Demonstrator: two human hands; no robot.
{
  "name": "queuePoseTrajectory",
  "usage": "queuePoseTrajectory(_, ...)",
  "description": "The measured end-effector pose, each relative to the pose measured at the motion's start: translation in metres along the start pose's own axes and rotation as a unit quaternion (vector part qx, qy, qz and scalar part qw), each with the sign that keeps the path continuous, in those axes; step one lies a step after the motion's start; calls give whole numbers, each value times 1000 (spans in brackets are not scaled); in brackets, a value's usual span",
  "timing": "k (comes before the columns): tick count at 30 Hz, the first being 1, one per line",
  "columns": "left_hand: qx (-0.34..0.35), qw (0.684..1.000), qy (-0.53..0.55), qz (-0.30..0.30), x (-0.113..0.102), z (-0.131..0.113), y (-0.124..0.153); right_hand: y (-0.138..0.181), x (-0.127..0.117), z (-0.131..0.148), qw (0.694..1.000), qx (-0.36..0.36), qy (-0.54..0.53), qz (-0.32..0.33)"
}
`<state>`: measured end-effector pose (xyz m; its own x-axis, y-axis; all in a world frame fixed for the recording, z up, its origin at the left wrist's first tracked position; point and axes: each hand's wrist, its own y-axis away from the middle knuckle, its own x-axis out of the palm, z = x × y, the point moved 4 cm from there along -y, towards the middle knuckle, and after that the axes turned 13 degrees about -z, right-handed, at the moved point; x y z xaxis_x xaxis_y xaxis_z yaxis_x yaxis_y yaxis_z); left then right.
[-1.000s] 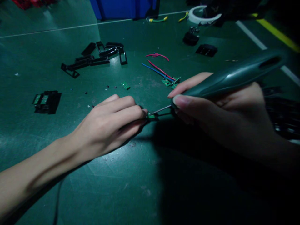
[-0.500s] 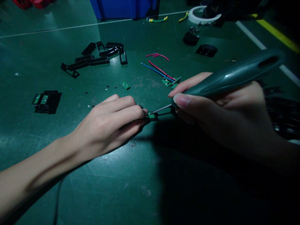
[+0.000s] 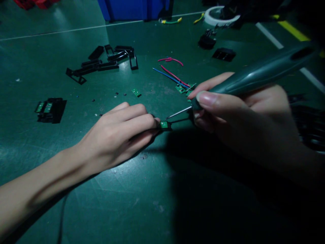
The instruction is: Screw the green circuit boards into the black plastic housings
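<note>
My left hand [image 3: 127,130] rests on the green surface, its fingers closed on a small black housing with a green circuit board [image 3: 164,125] in it. Only the right end of that piece shows past the fingertips; the rest is hidden. A dark green screwdriver [image 3: 256,74] is gripped in my right hand [image 3: 243,115], its handle slanting up to the right. The thin metal shaft points down left, with its tip just above the board and apart from it. A loose green board [image 3: 136,92] lies beyond my left hand.
Black plastic frames [image 3: 101,62] lie in a cluster at the back left. A black holder with green boards [image 3: 49,107] sits at the left. Red and blue wires [image 3: 172,78] run to small boards. Behind stand a blue bin [image 3: 134,10] and a white tape roll [image 3: 220,20].
My right hand and the screwdriver have moved up and to the right, lifting the tip off the circuit board. My left hand has stayed in place.
</note>
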<state>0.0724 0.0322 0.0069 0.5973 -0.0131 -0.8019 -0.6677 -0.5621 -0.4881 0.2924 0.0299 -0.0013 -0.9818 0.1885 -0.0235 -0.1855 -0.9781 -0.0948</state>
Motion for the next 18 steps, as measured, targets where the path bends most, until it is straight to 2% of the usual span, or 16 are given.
queuePoseTrajectory(7, -5, 1000, -2, 3, 0, 0, 0, 1, -1, 0, 997, -38, 63, 29)
queuePoseTrajectory(14, -5, 1000, -6, 1, 0, 0, -1, 1, 0, 1, 998, -38, 41, 34)
queuePoseTrajectory(18, -1, 1000, -13, -2, 0, -1, -1, -1, 3, 3, 995, -66, 61, 52)
